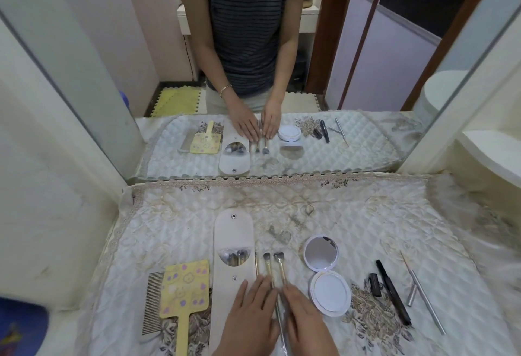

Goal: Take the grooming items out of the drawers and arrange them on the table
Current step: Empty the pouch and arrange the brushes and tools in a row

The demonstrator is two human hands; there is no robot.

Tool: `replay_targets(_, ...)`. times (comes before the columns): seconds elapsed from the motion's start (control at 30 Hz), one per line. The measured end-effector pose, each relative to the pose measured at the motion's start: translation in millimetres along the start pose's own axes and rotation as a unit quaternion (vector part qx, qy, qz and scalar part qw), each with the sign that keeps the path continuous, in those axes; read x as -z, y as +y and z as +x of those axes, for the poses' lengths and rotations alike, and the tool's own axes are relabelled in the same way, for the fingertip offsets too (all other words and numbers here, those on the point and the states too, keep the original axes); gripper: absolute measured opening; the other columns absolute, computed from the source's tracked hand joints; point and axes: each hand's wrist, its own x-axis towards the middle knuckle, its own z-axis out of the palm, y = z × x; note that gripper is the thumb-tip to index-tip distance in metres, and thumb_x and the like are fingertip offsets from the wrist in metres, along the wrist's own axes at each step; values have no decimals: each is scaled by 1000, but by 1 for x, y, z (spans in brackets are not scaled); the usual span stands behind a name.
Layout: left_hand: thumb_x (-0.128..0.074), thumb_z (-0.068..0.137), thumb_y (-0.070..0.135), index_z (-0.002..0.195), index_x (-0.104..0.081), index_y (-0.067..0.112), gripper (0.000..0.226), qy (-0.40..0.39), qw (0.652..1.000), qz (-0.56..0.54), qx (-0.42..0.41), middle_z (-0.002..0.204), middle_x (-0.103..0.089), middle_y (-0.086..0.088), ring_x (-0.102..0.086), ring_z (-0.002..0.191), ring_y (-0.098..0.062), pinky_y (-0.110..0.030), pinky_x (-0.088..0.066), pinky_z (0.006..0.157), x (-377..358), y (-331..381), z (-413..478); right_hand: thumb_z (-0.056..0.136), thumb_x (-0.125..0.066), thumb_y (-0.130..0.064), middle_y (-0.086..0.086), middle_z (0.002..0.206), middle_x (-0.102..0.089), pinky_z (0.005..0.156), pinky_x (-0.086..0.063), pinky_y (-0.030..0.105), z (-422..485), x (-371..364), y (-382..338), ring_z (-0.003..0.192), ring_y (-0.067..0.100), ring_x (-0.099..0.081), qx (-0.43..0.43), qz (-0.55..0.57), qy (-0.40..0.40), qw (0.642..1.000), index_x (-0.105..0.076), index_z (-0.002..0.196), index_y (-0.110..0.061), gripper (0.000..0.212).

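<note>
Three small makeup brushes (273, 267) lie side by side on the quilted table cover (366, 214), bristles pointing away from me. My left hand (251, 316) and my right hand (307, 324) rest flat on their handles, fingers apart, gripping nothing. To their left lies an open beige brush pouch (232, 231) with more brushes inside. Further left sit a yellow hand mirror (184, 289) and a grey comb (152, 299). On the right is an open white compact (325, 271) with a round mirror in its lid.
A black pencil (393, 292), a small dark sharpener (375, 285) and thin metal tools (425, 299) lie at the right. A large wall mirror (253, 73) stands behind the table and reflects a person and the items. A blue object (19, 327) is at the lower left.
</note>
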Motion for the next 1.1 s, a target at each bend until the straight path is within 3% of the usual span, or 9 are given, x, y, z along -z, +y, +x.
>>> replay_targets(0.13, -43, 73, 43, 96, -73, 21, 43, 20, 1000, -3, 10, 111, -70, 0, -43, 115, -14, -35, -11, 108, -4, 1, -1, 70, -45, -25, -7, 119, -58, 102, -6, -3, 0, 0, 4, 132, -18, -9, 6, -8, 1, 1000, -47, 114, -30, 45)
replay_targets(0.23, -34, 85, 47, 100, -72, 22, 48, 28, 999, 6, 20, 112, -69, 1, -42, 117, -15, -37, -12, 107, -6, 4, -3, 71, -40, -24, 2, 109, -70, 101, -7, -4, -2, -1, 9, 130, -19, -11, 4, -3, 3, 1000, -34, 122, -36, 52)
replay_targets(0.33, -44, 62, 44, 100, -72, 22, 52, 15, 1000, 19, 20, 112, -69, 3, -38, 121, -17, -36, -9, 110, -6, 4, -3, 68, -39, -21, 4, 105, -72, 102, -7, -2, -2, -1, 11, 131, -20, -5, 16, -11, -3, 1000, -30, 122, -33, 55)
replay_targets(0.5, -42, 59, 45, 101, -72, 23, 56, 5, 1000, 25, 14, 111, -70, 4, -42, 115, -12, -35, -6, 111, -2, 2, -3, 68, -41, -20, 4, 99, -74, 100, -7, -4, -1, 2, 3, 115, 3, -44, 7, -29, -4, 1000, -37, 119, -31, 53)
replay_targets(0.6, -44, 65, 50, 115, -58, 21, 60, 44, 999, 22, -1, 119, -66, 2, -26, 133, -14, -34, -7, 112, -2, -2, -5, 71, -43, -21, 7, 103, -72, 97, -12, -7, 2, 10, -8, 108, 7, -45, -31, 11, 12, 999, -47, 112, -27, 41)
replay_targets(0.7, -38, 82, 48, 123, -45, 17, 52, 113, 993, -3, 24, 137, -43, 2, 0, 143, -10, -30, -11, 110, 4, -15, -11, 85, -33, -28, 1, 125, -56, 101, -21, 8, 20, 22, -24, 116, -2, -41, -26, 41, 31, 998, -51, 125, -20, 44)
replay_targets(0.87, -16, 90, 57, 139, -23, 26, 58, 130, 988, -14, 84, 157, 3, 8, 1, 143, -6, -22, -2, 113, 0, -51, -41, 94, -34, -19, 5, 133, -44, 94, -21, 9, 99, 26, -52, 120, 9, -37, -25, 105, -24, 994, -43, 131, -8, 40)
replay_targets(1.0, -11, 96, 37, 121, -44, 21, 44, 103, 988, -11, 113, 157, -3, 3, -8, 143, -6, -23, -26, 101, -3, -61, -55, 95, -38, -10, 15, 142, -38, 104, -23, 21, 161, 8, -64, 133, 25, -34, -81, 133, -68, 985, -33, 136, -2, 42)
replay_targets(1.1, -21, 89, 59, 118, -49, 18, 57, 37, 992, -28, 120, 148, -34, 1, -34, 131, -12, -25, -32, 91, 1, -58, -61, 92, -48, -11, 15, 140, -42, 103, -34, 32, 178, 0, -69, 126, 28, -43, -149, 188, -81, 967, -31, 139, -9, 50)
